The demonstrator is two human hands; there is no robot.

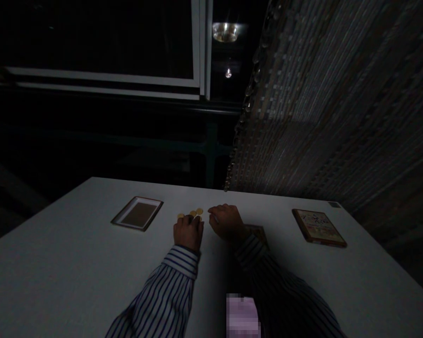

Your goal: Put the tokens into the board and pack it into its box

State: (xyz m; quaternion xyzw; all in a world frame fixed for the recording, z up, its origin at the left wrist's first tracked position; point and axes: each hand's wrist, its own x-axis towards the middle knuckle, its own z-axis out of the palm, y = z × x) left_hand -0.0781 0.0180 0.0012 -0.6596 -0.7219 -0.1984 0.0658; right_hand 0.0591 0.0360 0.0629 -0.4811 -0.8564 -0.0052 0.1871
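Dim room, white surface (74, 263). Left hand (188, 232) curled, fingertips on coins (191, 214) near far edge; right hand (226, 221) loosely closed beside; grip contents unclear.

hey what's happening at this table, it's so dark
A person in a striped shirt has both hands on a white table. The left hand rests its fingertips on a few small yellow discs; the right hand lies curled beside them. An open tray sits to the left, a flat printed box to the right.
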